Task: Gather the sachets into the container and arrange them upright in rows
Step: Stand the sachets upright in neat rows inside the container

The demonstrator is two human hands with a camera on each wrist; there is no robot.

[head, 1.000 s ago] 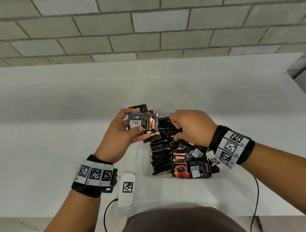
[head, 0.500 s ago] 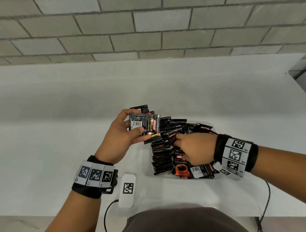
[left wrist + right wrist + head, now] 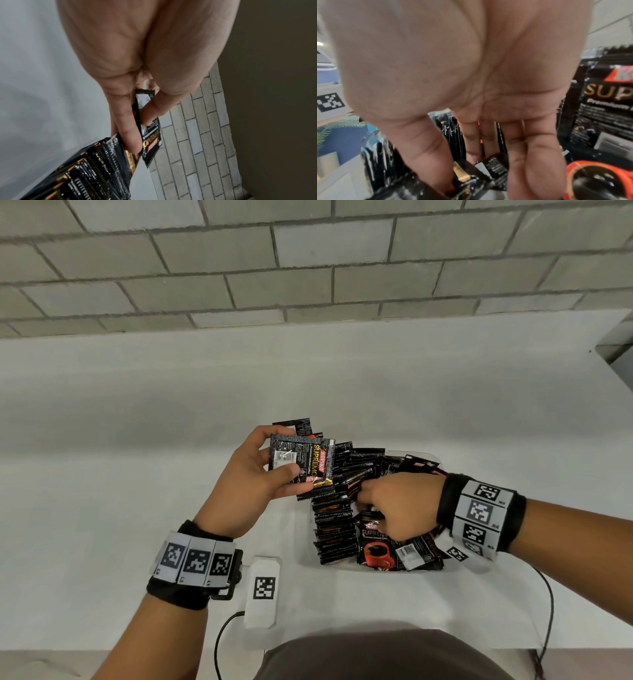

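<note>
My left hand [image 3: 281, 455] holds a small stack of black coffee sachets [image 3: 303, 463] by one end, thumb on the front face, just above the container's far left corner. The left wrist view shows the same pinch of the left hand [image 3: 139, 121] on the sachets [image 3: 150, 140]. The clear plastic container [image 3: 342, 566] has a row of upright sachets [image 3: 334, 529] along its left side. Loose sachets [image 3: 376, 553] lie flat at its front. My right hand [image 3: 371, 501] reaches into the middle; its fingers [image 3: 522, 169] are extended among the sachets, with no firm grip visible.
A white marker block [image 3: 263, 590] with a cable lies on the white table [image 3: 137, 491] near the front edge, left of the container. Another cable [image 3: 548, 611] runs off at the right. A brick wall stands behind the table.
My right hand has come from the far middle of the container toward me and dipped down among the sachets. The left hand and its stack have stayed in place.
</note>
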